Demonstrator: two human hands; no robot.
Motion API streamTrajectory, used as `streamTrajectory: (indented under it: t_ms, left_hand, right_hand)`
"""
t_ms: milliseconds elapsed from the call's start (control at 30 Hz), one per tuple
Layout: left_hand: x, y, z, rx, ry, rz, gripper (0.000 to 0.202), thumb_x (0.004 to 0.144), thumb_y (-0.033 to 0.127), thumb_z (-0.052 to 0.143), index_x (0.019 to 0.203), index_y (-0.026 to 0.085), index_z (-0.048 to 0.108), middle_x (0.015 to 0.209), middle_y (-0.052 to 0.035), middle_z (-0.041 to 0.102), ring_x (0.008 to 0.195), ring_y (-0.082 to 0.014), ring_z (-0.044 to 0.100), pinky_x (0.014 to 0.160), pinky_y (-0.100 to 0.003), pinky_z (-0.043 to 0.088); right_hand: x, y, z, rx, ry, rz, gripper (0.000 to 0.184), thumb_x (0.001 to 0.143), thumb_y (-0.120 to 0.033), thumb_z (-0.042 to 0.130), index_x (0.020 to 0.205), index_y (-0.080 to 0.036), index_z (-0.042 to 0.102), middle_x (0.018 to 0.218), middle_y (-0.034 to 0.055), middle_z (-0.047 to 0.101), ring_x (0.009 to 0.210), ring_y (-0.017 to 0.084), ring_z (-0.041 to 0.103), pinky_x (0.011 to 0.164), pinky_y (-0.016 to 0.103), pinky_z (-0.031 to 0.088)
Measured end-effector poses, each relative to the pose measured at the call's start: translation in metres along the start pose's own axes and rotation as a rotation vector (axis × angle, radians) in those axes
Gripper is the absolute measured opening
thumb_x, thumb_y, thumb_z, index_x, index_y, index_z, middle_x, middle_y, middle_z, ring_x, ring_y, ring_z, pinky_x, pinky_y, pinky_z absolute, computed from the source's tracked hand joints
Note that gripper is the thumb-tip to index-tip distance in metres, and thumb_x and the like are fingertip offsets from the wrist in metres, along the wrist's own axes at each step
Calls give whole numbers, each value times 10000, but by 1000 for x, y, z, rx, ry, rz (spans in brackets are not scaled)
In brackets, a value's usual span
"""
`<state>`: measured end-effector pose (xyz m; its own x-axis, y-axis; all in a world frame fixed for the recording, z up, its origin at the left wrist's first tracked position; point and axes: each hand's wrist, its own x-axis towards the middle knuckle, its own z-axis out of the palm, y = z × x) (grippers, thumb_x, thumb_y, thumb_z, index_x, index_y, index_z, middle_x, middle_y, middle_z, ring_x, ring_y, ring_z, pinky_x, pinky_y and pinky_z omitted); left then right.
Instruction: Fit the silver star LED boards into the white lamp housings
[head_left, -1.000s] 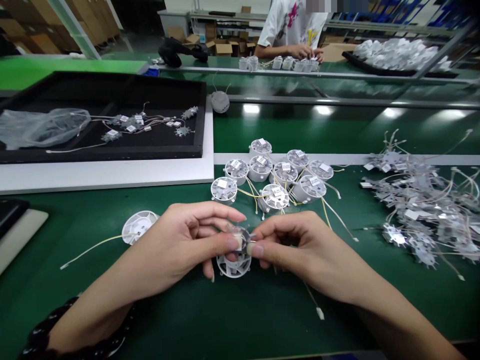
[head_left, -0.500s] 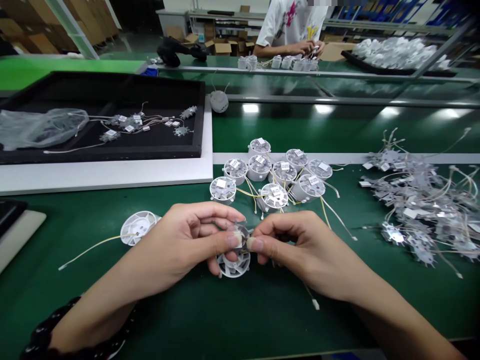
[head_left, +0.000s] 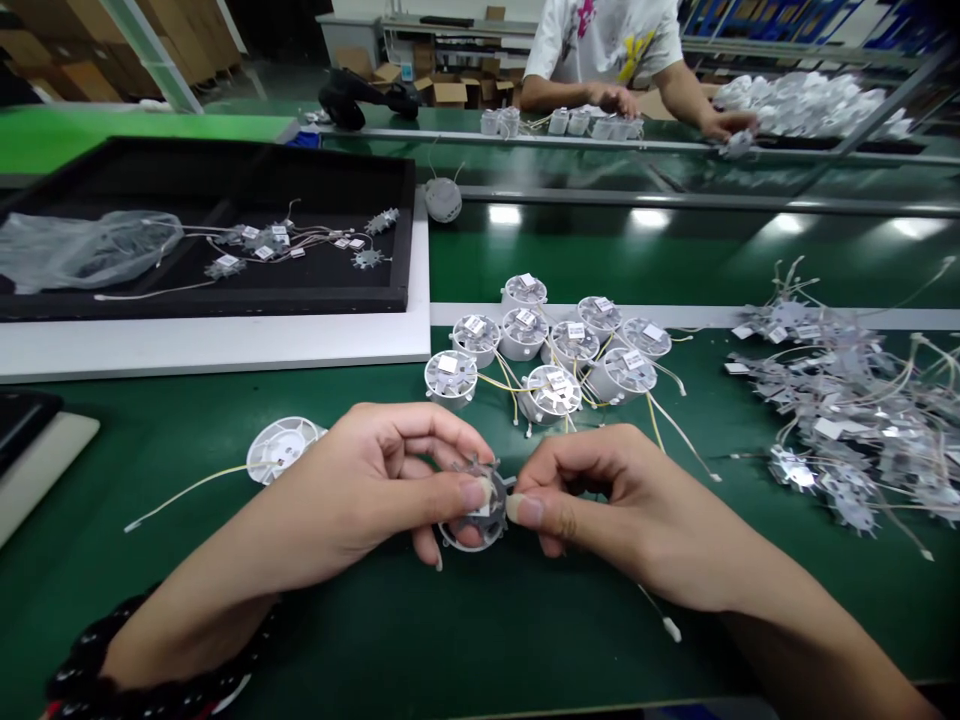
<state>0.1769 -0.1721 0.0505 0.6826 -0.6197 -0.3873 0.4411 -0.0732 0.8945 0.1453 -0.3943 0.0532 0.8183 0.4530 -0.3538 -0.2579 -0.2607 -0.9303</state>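
My left hand [head_left: 397, 480] is closed, thumb and fingers pinching a grey toothed metal plate [head_left: 495, 500] with a white label. Beneath the plate is a round white plastic housing [head_left: 466, 546], its lower rim showing. My right hand [head_left: 592, 510] is closed at the plate's right edge, thumb against forefinger on a thin wire that is mostly hidden. A white wire end with a connector [head_left: 673, 630] hangs out below this hand. Partly behind my left forearm lies another white round housing [head_left: 281, 448] with a yellowish wire.
Several white housings fitted with labelled plates [head_left: 551, 392] stand ahead. A heap of toothed plates with wires [head_left: 847, 400] lies right. Back left, a black tray [head_left: 315, 300] holds plates and a plastic bag [head_left: 90, 250]. Across the bench, a co-worker's hand [head_left: 731, 125] holds a small part.
The plate has turned flatter over the housing in my left hand. My right hand has shifted slightly right, its wire end too. The co-worker's one arm has reached out toward the white heap.
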Motion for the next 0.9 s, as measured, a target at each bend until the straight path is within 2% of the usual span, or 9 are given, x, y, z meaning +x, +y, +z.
streamTrajectory:
  t_ms: [167, 233, 333, 433, 567, 800, 900]
  left_hand:
    - [-1, 1, 3, 50, 53, -11, 132, 836, 239, 789, 922, 187, 705, 690, 28, 733, 551, -67, 665, 510, -84, 552]
    - [-2, 2, 4, 30, 42, -22, 119, 836, 233, 788, 906, 186, 704, 689, 24, 733, 591, -86, 690, 519, -96, 566]
    - [-2, 3, 2, -60, -36, -30, 112, 833, 221, 788, 896, 186, 703, 706, 16, 730, 661, -139, 733, 510, -147, 596]
    - [-3, 3, -1, -174, -123, -29, 100, 836, 210, 784, 888, 182, 703, 721, 12, 728, 653, -154, 741, 479, -157, 592]
    - [-2, 3, -2, -239, -157, -14, 111, 824, 207, 799, 873, 178, 703, 727, 10, 730, 647, -158, 745, 485, -158, 594]
    - [1, 1, -4, -215, -165, -55, 119, 826, 191, 791, 877, 166, 687, 745, 10, 726, 615, -134, 727, 478, -151, 587]
    - [2, 0, -5, -177, -159, -64, 120, 833, 190, 782, 876, 163, 673, 736, 19, 717, 571, -103, 694, 459, -135, 571]
  right_hand:
    - [1, 0, -2, -90, 39, 29, 256, 842, -408, 770, 744, -180, 706, 653, -6, 655, 617, 105, 551, 541, 214, 387]
    - [2, 1, -4, -73, 19, 35, 248, 844, -401, 770, 746, -182, 711, 649, -10, 650, 605, 99, 541, 533, 210, 381]
    - [1, 2, -6, 48, -67, 34, 233, 843, -381, 777, 755, -177, 708, 636, -21, 650, 563, 80, 513, 504, 194, 362]
    - [1, 4, -6, 178, -138, 1, 221, 830, -341, 798, 754, -165, 689, 615, -30, 642, 549, 67, 510, 499, 175, 362]
    - [1, 3, -5, 246, -153, -16, 214, 817, -316, 812, 756, -156, 684, 612, -27, 634, 567, 73, 551, 518, 170, 397]
    - [-1, 1, -7, -42, -78, -63, 195, 838, -352, 785, 798, -166, 743, 646, -9, 660, 600, 97, 567, 552, 202, 420]
    - [-1, 1, -7, -59, -90, -36, 194, 859, -374, 755, 907, -187, 768, 648, -12, 666, 595, 105, 562, 558, 218, 421]
